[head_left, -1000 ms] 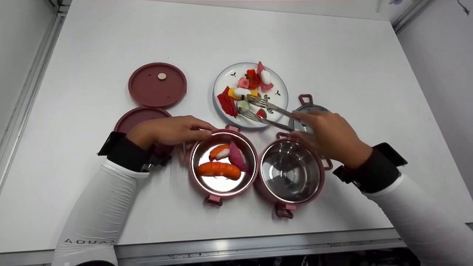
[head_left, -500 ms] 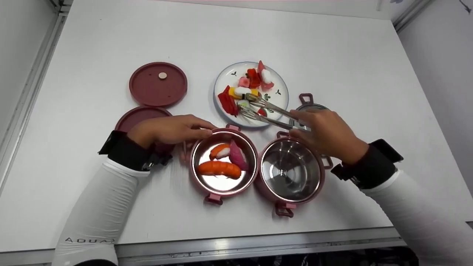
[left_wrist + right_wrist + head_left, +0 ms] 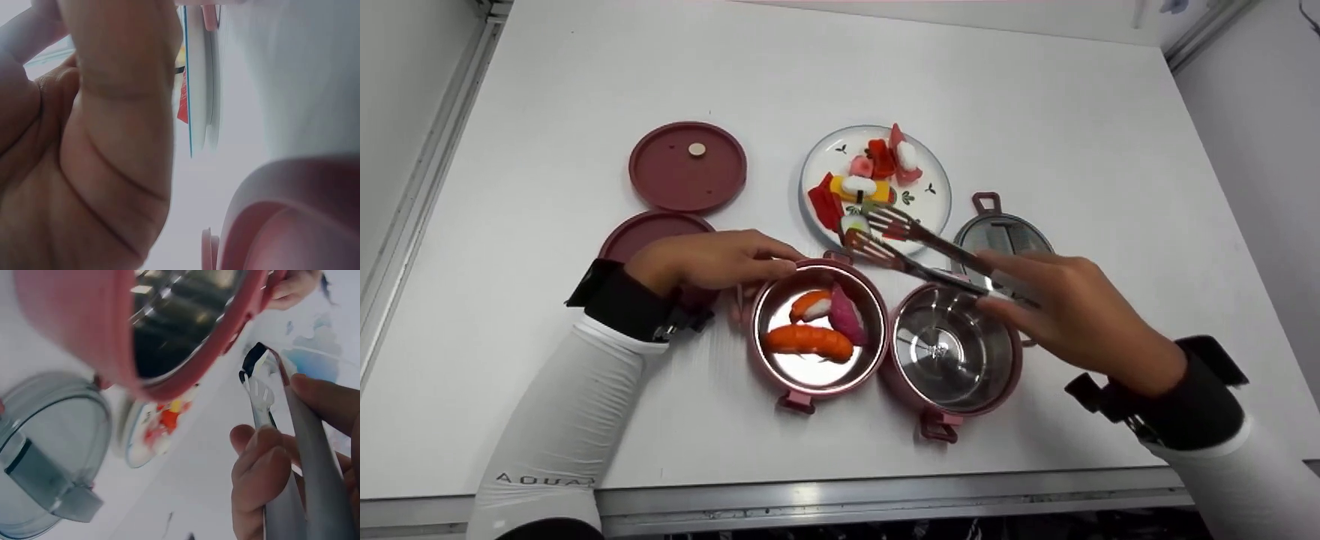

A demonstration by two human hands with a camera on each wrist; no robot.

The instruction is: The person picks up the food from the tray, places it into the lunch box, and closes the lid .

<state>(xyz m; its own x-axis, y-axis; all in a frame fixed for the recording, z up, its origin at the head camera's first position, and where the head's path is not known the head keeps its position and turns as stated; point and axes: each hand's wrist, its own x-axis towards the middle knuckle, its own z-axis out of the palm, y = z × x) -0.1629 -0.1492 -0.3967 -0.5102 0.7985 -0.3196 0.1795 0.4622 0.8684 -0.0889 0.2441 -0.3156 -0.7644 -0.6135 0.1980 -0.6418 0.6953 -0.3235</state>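
Note:
My right hand [image 3: 1065,307] holds metal tongs [image 3: 956,253], their fork-like tips in front of the plate. Between the tips sits a small sushi roll [image 3: 855,223], white and green on top; in the right wrist view, its dark wrap [image 3: 256,359] shows there. My left hand [image 3: 720,259] grips the upper left rim of the left pink pot [image 3: 769,379], thumb over the edge and fingers mostly hidden outside. Inside that pot lie a long orange ribbed piece [image 3: 808,343], an orange-and-white piece [image 3: 810,306] and a magenta-topped piece [image 3: 847,315].
Touching the left pot is a second pink pot [image 3: 952,375] with bare steel inside. Behind them stands a white plate [image 3: 934,206] with several toy sushi pieces. Two dark red lids [image 3: 675,184] lie at left. A glass lid [image 3: 1012,231] lies right of the plate.
My right hand has moved right and toward me, drawing the tongs up from the plate with the small sushi roll between their tips. My left hand stays on the pot.

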